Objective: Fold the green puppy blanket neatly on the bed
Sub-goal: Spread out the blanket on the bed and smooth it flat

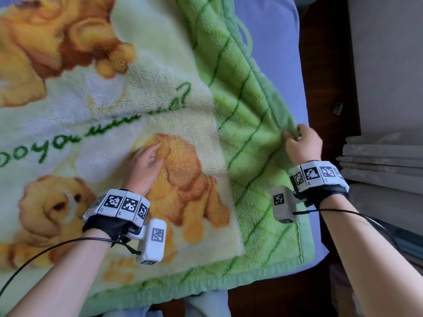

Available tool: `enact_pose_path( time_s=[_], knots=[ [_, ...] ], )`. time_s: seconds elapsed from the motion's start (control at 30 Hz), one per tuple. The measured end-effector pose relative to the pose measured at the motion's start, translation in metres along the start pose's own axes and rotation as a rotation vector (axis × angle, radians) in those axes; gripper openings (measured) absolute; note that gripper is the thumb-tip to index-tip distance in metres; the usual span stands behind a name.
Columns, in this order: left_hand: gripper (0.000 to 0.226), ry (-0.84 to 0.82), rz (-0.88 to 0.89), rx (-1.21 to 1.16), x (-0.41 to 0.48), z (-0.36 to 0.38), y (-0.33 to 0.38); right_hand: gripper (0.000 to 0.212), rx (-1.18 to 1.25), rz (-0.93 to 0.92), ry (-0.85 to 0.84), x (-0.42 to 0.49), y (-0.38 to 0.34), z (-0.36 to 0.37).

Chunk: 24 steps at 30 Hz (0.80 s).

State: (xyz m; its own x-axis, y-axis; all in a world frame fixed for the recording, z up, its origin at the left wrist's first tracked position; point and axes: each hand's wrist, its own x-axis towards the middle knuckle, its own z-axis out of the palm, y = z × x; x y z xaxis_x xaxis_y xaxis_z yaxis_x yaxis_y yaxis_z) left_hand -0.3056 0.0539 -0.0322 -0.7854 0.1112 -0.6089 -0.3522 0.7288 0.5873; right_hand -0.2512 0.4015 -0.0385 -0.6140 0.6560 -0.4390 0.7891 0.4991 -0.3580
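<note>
L hand [144, 164]: fingers relaxed, flat on green puppy blanket [114, 99]. R hand [303, 143]: fingers curled, pinching blanket edge above bed [274, 42].

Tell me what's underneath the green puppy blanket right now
A lavender bed sheet shows past the right edge of the green puppy blanket, so that lies beneath it. Anything else underneath is hidden, since the blanket covers the rest.

I read the blanket [160, 92] as thick, fuzzy, matt fleece; the bed [274, 42] under it shows smooth, matt cloth.
</note>
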Motion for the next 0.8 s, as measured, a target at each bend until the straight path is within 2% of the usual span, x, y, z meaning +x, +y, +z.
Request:
enact_pose_path(
  time_s=[0.07, 0.27, 0.43, 0.53, 0.67, 0.8],
  knots=[
    [0.044, -0.01, 0.016, 0.024, -0.003, 0.0, 0.001, 0.021, 0.02, 0.024, 0.142, -0.002, 0.007, -0.004],
    [0.041, -0.035, 0.054, 0.052, -0.009, -0.008, -0.001, 0.036, -0.1, 0.155, 0.08, -0.006, -0.001, 0.022],
    [0.044, -0.01, 0.041, 0.088, -0.007, -0.008, 0.003, 0.038, -0.289, 0.085, 0.122, -0.016, -0.001, 0.034],
    [0.044, 0.05, 0.052, 0.051, -0.003, -0.014, 0.013, 0.038, -0.31, 0.044, 0.105, -0.016, 0.003, 0.031],
    [0.041, 0.206, 0.155, 0.082, 0.01, -0.033, 0.036, 0.039, -0.284, 0.066, 0.054, -0.009, -0.001, 0.021],
    [0.04, 0.335, 0.21, 0.136, 0.033, -0.052, 0.061, 0.058, -0.182, 0.046, 0.032, 0.001, -0.016, 0.012]
  ],
)
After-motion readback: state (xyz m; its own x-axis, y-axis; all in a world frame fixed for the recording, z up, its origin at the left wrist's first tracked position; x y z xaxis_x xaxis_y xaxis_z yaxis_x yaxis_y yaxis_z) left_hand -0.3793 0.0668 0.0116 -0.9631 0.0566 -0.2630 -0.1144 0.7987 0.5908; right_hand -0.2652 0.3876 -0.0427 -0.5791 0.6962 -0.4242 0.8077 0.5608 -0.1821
